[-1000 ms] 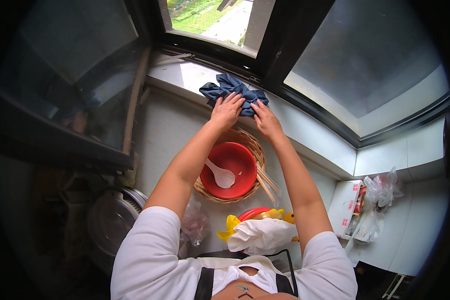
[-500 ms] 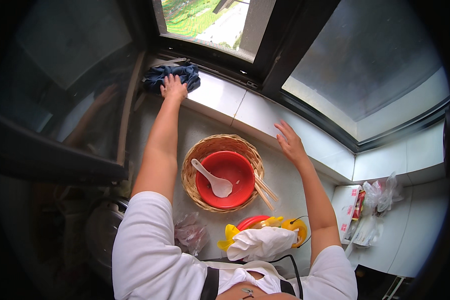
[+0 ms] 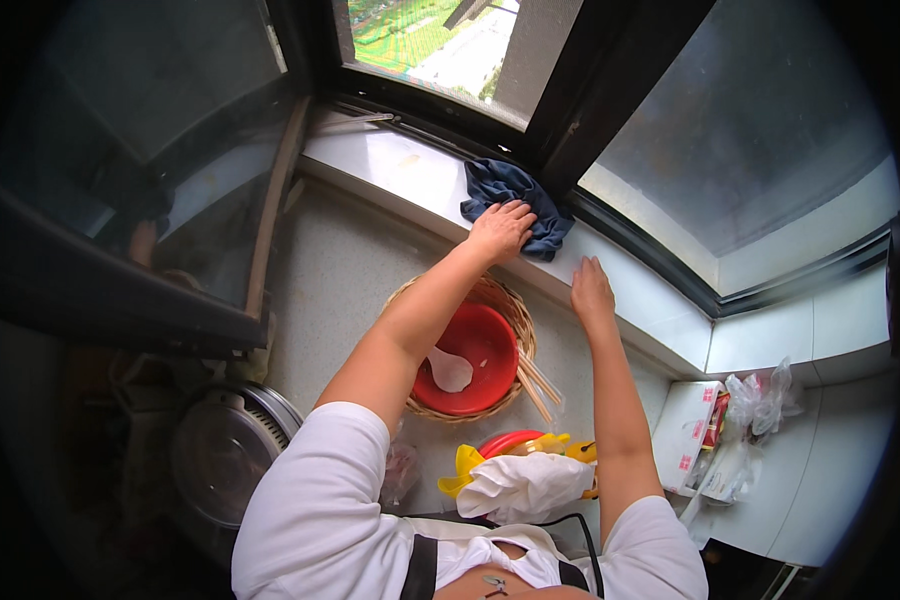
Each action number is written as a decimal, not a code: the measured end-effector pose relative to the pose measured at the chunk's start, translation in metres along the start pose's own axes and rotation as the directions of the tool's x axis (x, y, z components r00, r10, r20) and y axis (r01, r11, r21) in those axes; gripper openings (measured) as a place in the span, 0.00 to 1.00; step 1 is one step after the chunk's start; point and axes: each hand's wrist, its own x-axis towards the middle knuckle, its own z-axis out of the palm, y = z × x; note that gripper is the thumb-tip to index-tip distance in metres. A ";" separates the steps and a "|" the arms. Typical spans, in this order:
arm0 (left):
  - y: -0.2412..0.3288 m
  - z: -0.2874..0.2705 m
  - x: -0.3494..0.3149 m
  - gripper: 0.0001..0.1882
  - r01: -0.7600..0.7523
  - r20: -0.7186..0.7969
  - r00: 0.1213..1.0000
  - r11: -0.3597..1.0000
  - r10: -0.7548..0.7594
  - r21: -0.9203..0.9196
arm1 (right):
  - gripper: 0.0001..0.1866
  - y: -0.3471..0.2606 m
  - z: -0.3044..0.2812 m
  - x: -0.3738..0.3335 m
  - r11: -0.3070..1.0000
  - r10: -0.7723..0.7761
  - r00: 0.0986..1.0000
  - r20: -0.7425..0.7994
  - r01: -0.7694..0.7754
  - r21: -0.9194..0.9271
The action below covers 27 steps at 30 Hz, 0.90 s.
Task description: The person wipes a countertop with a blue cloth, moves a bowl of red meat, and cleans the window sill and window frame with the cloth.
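On the white tiled window ledge, my left hand presses on a crumpled dark blue cloth, its fingers bent over the near side. The cloth lies against the window frame near the corner post. My right hand is at the ledge's front edge, to the right of the cloth. Its fingers are close together and loosely extended, and nothing shows in them. Under my left forearm is a wicker basket holding a red bowl. A white spoon lies in the bowl, its handle hidden by my arm.
Wooden chopsticks lean out of the basket. Closer to me sit a white cloth and yellow items. An open dark window sash juts in at left, above a clear lidded pot. A white box and plastic bags stand at right.
My left hand has slid the blue cloth rightward along the ledge, from the left end to near the corner post. My right hand has lowered slightly and its spread fingers have come together.
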 end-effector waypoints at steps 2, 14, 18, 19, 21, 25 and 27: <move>-0.010 -0.010 -0.006 0.22 0.016 0.000 1.000 1.000 -0.016 0.021 | 0.20 0.018 0.011 -0.013 0.994 -0.086 0.994 -0.069 0.082 -0.066; -0.242 -0.112 -0.066 0.29 0.741 -0.063 0.652 0.618 -0.756 0.262 | 0.23 0.018 0.012 -0.025 0.976 -0.173 0.979 -0.105 0.156 -0.154; -0.254 -0.103 -0.057 0.27 0.835 -0.140 0.538 0.504 -0.831 0.221 | 0.23 0.017 0.011 -0.025 0.975 -0.184 0.979 -0.090 0.170 -0.146; -0.252 -0.101 -0.053 0.26 0.857 -0.156 0.504 0.470 -0.850 0.210 | 0.23 0.016 0.011 -0.025 0.969 -0.195 0.976 -0.097 0.177 -0.172; -0.252 -0.100 -0.050 0.25 0.810 -0.105 0.574 0.545 -0.812 0.216 | 0.23 0.013 0.011 -0.028 0.957 -0.217 0.970 -0.110 0.189 -0.219; -0.216 -0.083 -0.029 0.27 0.562 0.060 0.791 0.762 -0.608 0.322 | 0.23 0.010 0.012 -0.028 0.963 -0.210 0.969 -0.126 0.183 -0.198; -0.173 -0.067 -0.017 0.27 0.500 0.057 0.840 0.811 -0.539 0.302 | 0.23 0.013 0.012 -0.028 0.967 -0.215 0.968 -0.127 0.193 -0.169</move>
